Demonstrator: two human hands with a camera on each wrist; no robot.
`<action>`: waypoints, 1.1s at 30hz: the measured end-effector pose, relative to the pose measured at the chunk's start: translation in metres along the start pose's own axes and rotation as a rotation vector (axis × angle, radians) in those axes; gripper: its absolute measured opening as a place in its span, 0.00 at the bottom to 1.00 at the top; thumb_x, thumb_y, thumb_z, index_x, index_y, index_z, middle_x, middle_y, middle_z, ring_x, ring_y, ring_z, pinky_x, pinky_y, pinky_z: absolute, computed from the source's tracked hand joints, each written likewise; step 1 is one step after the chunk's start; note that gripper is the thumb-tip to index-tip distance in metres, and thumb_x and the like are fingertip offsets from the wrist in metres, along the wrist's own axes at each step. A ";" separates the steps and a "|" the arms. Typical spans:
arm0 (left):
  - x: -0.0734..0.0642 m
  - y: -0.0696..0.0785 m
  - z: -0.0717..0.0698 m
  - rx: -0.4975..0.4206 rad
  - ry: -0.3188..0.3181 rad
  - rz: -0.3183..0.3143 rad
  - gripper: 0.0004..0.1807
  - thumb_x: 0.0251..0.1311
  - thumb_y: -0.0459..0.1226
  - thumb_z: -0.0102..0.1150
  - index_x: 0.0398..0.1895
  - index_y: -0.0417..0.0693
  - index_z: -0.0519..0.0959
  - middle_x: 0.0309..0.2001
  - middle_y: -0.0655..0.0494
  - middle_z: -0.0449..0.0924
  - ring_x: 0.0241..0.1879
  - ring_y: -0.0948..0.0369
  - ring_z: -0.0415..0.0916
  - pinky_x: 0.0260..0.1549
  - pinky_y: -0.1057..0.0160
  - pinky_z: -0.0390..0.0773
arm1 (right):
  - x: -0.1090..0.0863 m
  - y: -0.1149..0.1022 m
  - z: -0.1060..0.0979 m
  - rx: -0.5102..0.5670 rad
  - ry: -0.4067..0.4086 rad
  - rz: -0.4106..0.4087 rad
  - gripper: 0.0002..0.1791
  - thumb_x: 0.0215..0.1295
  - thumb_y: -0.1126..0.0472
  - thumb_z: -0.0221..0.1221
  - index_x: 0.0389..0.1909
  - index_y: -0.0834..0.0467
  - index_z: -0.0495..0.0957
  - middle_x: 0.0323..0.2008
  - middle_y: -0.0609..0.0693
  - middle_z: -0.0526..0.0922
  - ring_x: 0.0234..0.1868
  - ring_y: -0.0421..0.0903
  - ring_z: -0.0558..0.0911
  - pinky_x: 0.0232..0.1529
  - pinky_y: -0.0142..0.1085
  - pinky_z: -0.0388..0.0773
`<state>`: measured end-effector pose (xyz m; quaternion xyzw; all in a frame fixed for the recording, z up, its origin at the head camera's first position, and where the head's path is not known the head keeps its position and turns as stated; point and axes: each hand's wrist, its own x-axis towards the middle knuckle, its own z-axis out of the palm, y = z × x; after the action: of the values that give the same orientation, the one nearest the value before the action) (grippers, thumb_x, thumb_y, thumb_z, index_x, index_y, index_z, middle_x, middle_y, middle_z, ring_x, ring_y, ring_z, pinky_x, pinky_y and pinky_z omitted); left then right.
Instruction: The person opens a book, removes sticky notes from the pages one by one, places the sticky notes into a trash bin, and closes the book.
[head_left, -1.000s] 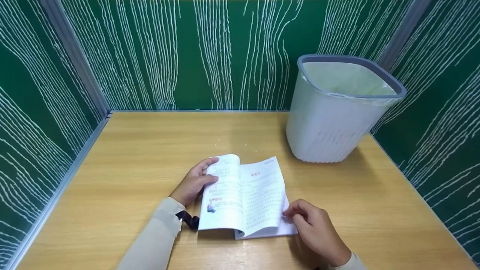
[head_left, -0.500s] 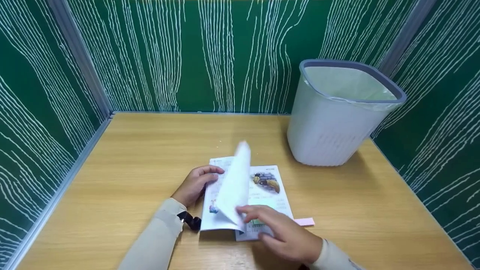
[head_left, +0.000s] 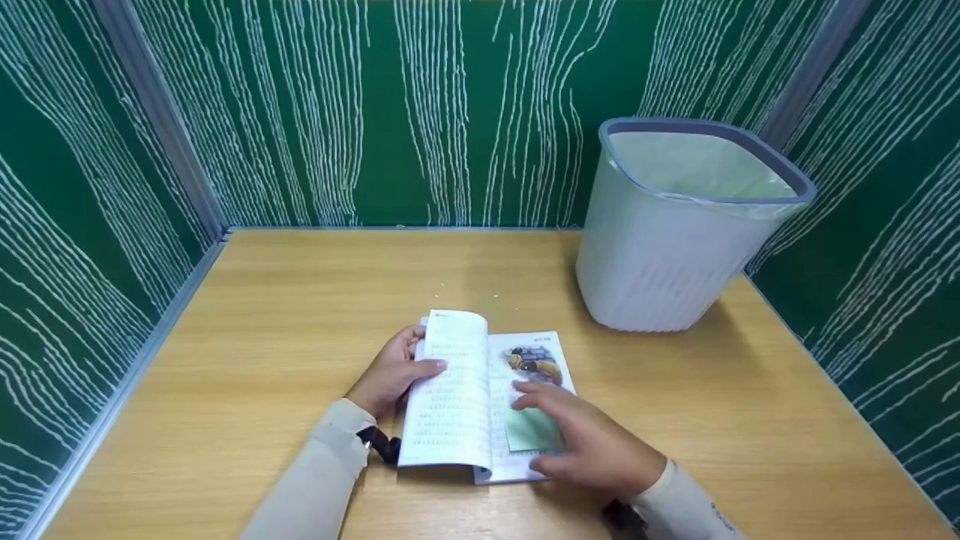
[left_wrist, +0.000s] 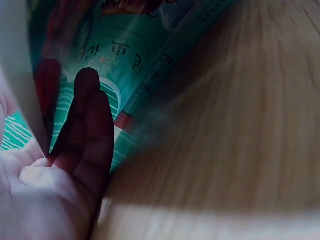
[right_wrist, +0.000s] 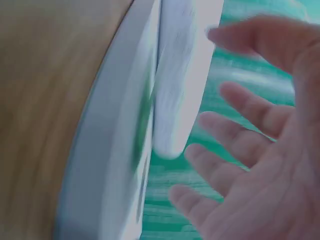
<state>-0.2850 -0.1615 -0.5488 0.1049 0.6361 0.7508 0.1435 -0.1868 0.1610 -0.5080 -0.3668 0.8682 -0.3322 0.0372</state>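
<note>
An open book (head_left: 448,412) with printed pages lies in front of me, a coloured picture at the top of its right page. My left hand (head_left: 396,371) grips the book's left side, thumb over the pages and fingers beneath. From below, the left wrist view shows the green printed cover (left_wrist: 112,47) against those fingers. A light green sticky note (head_left: 531,431) lies on the right page, partly covered by my right hand (head_left: 596,442). That hand hovers over the page with fingers spread and, in the right wrist view, nothing in its palm (right_wrist: 270,200).
A white waste bin (head_left: 667,255) with a grey rim and a plastic liner stands at the back right of the wooden table (head_left: 315,292). Green walls (head_left: 382,112) with white wavy lines enclose the back and sides. Tiny white specks lie beyond the book.
My right hand has turned a page over to the left, uncovering the picture and the green sticky note, then moved back right. My left thumb now lies over the turned page.
</note>
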 end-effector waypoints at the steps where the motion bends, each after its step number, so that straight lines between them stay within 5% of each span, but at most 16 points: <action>1: 0.001 0.001 0.000 -0.003 0.001 0.007 0.38 0.62 0.29 0.69 0.72 0.45 0.62 0.59 0.41 0.81 0.45 0.49 0.88 0.44 0.54 0.89 | -0.001 0.004 -0.002 -0.015 -0.024 0.042 0.39 0.50 0.57 0.77 0.66 0.48 0.74 0.78 0.48 0.65 0.80 0.52 0.60 0.79 0.52 0.58; 6: -0.002 0.002 -0.001 0.000 -0.013 0.018 0.51 0.61 0.26 0.68 0.82 0.56 0.51 0.63 0.41 0.78 0.47 0.47 0.88 0.42 0.53 0.89 | -0.002 0.014 -0.005 -0.034 -0.115 0.126 0.43 0.47 0.52 0.79 0.67 0.47 0.73 0.80 0.46 0.62 0.82 0.52 0.57 0.78 0.57 0.57; 11: -0.003 0.005 -0.002 -0.034 -0.020 0.026 0.57 0.60 0.25 0.67 0.85 0.59 0.44 0.64 0.40 0.77 0.48 0.47 0.87 0.43 0.53 0.89 | 0.000 0.020 -0.005 -0.011 -0.093 0.120 0.41 0.46 0.48 0.80 0.64 0.45 0.76 0.78 0.44 0.65 0.80 0.50 0.60 0.79 0.55 0.58; 20: -0.002 0.003 0.001 -0.033 -0.044 0.023 0.52 0.60 0.23 0.64 0.83 0.58 0.50 0.65 0.41 0.78 0.49 0.46 0.87 0.43 0.52 0.89 | -0.005 0.023 -0.006 0.029 -0.057 0.123 0.42 0.42 0.44 0.82 0.62 0.45 0.78 0.75 0.42 0.71 0.79 0.48 0.64 0.78 0.52 0.59; 33: -0.003 0.003 -0.002 -0.021 -0.055 0.010 0.43 0.61 0.22 0.61 0.78 0.55 0.60 0.63 0.40 0.77 0.48 0.48 0.87 0.43 0.54 0.89 | -0.006 0.025 -0.006 0.050 -0.095 0.120 0.37 0.49 0.44 0.79 0.61 0.45 0.79 0.75 0.44 0.70 0.80 0.52 0.61 0.79 0.56 0.55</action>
<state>-0.2831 -0.1646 -0.5463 0.1274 0.6235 0.7549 0.1583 -0.1994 0.1813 -0.5191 -0.3286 0.8771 -0.3333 0.1076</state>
